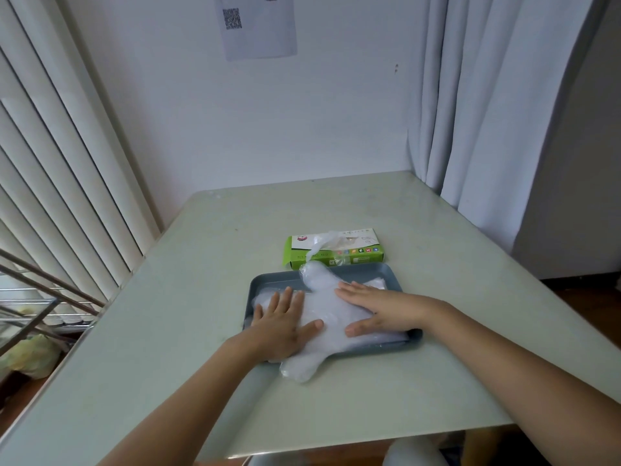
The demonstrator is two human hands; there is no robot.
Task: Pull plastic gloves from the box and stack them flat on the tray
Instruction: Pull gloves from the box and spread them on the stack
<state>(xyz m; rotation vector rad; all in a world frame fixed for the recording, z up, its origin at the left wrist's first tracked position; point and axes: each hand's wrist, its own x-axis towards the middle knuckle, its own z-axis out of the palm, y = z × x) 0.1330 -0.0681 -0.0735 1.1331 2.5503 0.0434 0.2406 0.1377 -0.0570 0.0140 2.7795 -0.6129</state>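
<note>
The left hand (285, 319) and right hand (374, 307), 2 released flat palms, pressed the gloves (331, 309), whose ends overhung the tray (268, 280) and might slide off once freed.

Wall sheet (258, 25) bears QR code (232, 18); box (361, 247) print illegible.

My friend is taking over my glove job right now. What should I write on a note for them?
Hands: left hand and right hand are both flat and open, pressing the glove pile down on the blue tray.
Things: the green box sits just behind the tray on the table. Another glove pokes out of its top.
Done: a pile of gloves is on the tray, but one part spills over the near edge onto the table.
Left: pull the poking glove, lay it flat on top, and probably tuck in the overhang.
</note>
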